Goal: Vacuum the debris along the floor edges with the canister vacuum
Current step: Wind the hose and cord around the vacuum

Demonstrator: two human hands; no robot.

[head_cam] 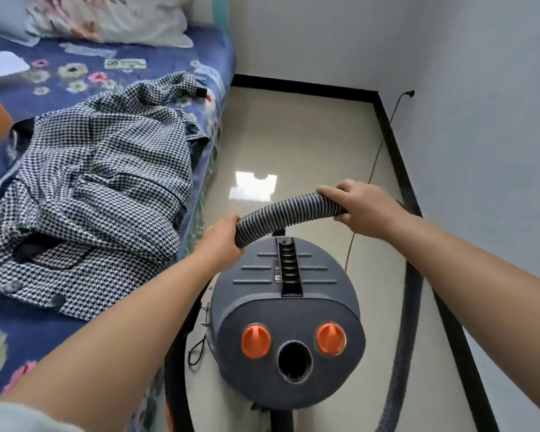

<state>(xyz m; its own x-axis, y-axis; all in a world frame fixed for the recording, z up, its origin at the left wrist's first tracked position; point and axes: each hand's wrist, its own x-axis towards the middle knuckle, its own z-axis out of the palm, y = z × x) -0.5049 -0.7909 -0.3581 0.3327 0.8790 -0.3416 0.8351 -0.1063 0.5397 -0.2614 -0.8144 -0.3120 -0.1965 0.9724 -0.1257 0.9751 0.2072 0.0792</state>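
Above the canister vacuum (289, 310), standing on the floor beside the bed (85, 85) | left hand (220, 241) and right hand (360, 207) both grip the ribbed hose (290, 210) | step: setup, hose port open | next: likely seat hose end in port

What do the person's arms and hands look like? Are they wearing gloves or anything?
No gloves. The left hand and right hand are bare, with no rings, watch or bracelet showing. Both forearms are bare too. Only a bit of fuzzy, pale blue-grey sleeve shows at the bottom left, on the left arm. No sleeve shows on the right arm.
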